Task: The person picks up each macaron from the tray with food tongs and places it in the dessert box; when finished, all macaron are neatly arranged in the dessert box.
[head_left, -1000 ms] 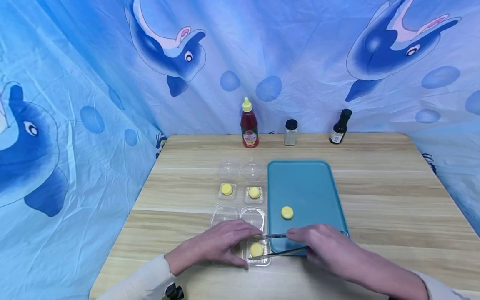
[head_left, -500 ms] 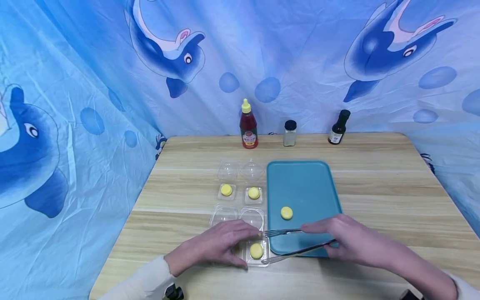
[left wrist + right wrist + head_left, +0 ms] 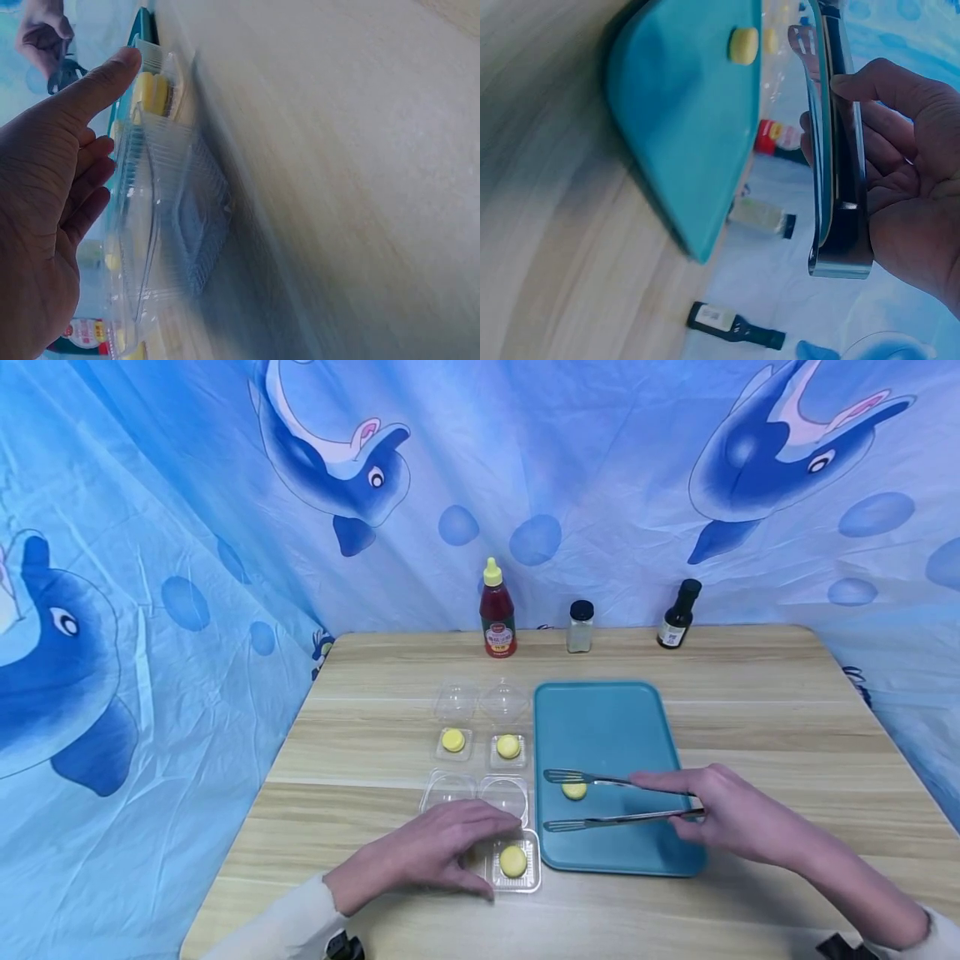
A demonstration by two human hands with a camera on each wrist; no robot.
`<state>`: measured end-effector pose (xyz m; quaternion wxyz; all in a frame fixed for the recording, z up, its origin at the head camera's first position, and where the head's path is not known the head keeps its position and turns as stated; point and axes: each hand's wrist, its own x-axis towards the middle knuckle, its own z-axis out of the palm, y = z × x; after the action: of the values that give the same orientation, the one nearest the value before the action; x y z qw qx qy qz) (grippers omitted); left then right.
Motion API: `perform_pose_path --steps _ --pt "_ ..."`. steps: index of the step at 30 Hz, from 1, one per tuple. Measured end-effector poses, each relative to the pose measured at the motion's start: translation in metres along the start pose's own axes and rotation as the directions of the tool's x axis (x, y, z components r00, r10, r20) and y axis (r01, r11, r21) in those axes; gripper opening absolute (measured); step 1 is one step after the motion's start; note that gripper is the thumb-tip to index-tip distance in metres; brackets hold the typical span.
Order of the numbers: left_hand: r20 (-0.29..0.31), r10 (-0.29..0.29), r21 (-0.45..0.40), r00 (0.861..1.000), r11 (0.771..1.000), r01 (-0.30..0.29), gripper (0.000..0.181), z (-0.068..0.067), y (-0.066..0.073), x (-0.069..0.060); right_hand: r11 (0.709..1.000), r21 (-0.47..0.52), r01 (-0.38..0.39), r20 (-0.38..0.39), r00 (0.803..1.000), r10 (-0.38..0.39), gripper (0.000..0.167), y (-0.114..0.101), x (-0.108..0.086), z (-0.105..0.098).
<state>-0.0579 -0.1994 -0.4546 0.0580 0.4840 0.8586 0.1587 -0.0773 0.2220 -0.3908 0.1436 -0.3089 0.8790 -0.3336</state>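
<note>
My right hand (image 3: 742,814) holds metal tongs (image 3: 618,820) over the blue tray (image 3: 607,727), their arms spread apart; the upper arm partly covers a yellow round cake (image 3: 575,791). In the right wrist view, thumb and fingers of the right hand (image 3: 907,150) grip the tongs (image 3: 847,172). My left hand (image 3: 427,852) lies over the front left clear container, fingers extended, beside a container (image 3: 534,881) with a yellow cake (image 3: 513,862). The left wrist view has the left hand (image 3: 60,165) at the clear plastic container (image 3: 169,202); whether it touches is unclear.
Behind the left hand are clear lids (image 3: 504,797) and two more cakes, one on the left (image 3: 453,740) and one on the right (image 3: 508,746). A red sauce bottle (image 3: 498,614), a jar (image 3: 581,627) and a dark bottle (image 3: 679,615) stand at the table's back edge.
The tongs in my right hand have moved right and away from the front right container, over the tray, and no longer surround the cake there. My left hand has stayed nearly still.
</note>
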Motion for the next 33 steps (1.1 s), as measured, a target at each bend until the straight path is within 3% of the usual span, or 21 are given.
perform_pose_path --steps 6,18,25,33 --pt "-0.084 0.003 -0.053 0.996 0.999 -0.008 0.098 -0.005 -0.007 -0.009 1.0 -0.005 -0.021 -0.041 0.999 0.021 0.064 0.013 0.003 0.002" --pt "-0.195 -0.056 -0.095 0.979 0.995 0.038 0.099 -0.009 -0.018 -0.045 0.998 -0.03 -0.055 -0.069 0.996 0.053 0.064 0.032 0.005 0.005" --pt "-0.2 -0.05 -0.044 0.979 0.998 0.042 0.106 -0.007 -0.021 -0.065 0.998 -0.01 -0.063 -0.049 0.997 0.062 0.061 0.04 0.007 0.009" --pt "-0.194 -0.046 -0.006 0.98 0.999 0.046 0.105 -0.005 -0.021 -0.07 0.999 -0.021 -0.044 -0.075 0.996 0.042 0.058 0.045 0.005 0.01"
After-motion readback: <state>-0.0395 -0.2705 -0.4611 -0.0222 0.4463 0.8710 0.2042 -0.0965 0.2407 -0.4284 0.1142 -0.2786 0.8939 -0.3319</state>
